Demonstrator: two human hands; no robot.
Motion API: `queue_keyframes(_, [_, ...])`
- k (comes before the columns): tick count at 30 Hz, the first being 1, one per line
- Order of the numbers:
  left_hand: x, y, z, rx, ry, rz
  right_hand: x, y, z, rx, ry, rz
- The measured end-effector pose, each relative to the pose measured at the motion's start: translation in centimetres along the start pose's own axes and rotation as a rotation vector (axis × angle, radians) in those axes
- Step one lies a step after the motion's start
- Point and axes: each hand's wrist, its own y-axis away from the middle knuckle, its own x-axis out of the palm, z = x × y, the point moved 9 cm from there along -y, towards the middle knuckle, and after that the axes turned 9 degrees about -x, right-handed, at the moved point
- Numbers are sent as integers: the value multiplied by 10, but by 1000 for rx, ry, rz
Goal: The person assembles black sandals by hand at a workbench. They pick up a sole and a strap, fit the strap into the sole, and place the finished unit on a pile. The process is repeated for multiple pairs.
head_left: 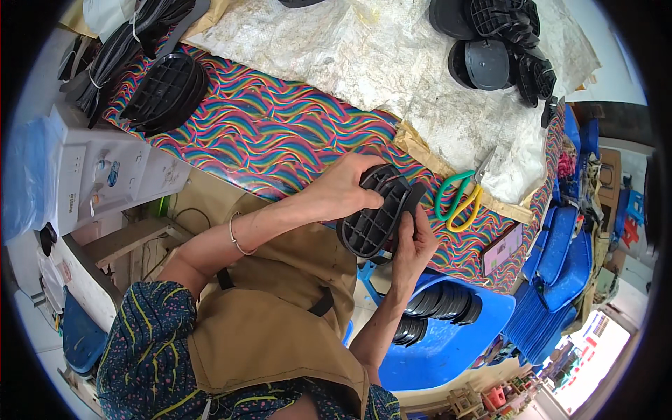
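Between my hands, just over the table's near edge, is a black shoe sole (pixel 371 218) with a ribbed grid facing up. My left hand (pixel 344 187), a bracelet on its wrist, grips the sole's upper left side, its thumb over the ribs. At the lower right side, my right hand (pixel 415 243) pinches a flat black strip (pixel 414 199) that runs along the sole's edge. Whether the strip is joined to the sole I cannot tell. Scissors (pixel 458 201) with green and yellow handles lie to the right of my hands.
On the patterned tablecloth (pixel 280 133) lie stacked black soles (pixel 166 91), bundled black strips (pixel 112 70) and a phone (pixel 502 250). More sole pieces (pixel 486 63) rest on a stained white sheet (pixel 364 56). A blue tub (pixel 448 360) holding black soles stands below right.
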Motion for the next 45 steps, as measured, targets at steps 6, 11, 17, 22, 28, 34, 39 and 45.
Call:
queue_keyframes(6, [5, -6, 5, -6, -50, 57, 2, -1, 5, -42, 24, -3])
queue_keyframes(11, [7, -7, 2, -33, -53, 71, 2, -3, 9, -59, 51, 6])
queue_keyframes(17, [6, -7, 5, -35, 4, 69, 4, -2, 15, -8, 62, 29])
queue_keyframes(22, [6, -7, 4, -78, 53, 74, 6, -2, 25, -97, 164, 123])
queue_keyframes(28, [0, 6, -11, -24, 194, -28, 3, 13, 59, -45, 183, 163])
queue_keyframes(34, [-1, 30, -39, 52, 301, -39, -5, 52, 66, 26, 103, 62])
queue_keyframes(39, [5, 54, -53, 123, 320, -76, -6, 76, 86, 50, -3, -48])
queue_keyframes(45, [12, 79, -63, 231, 225, -123, -10, 94, 102, -47, -31, -86])
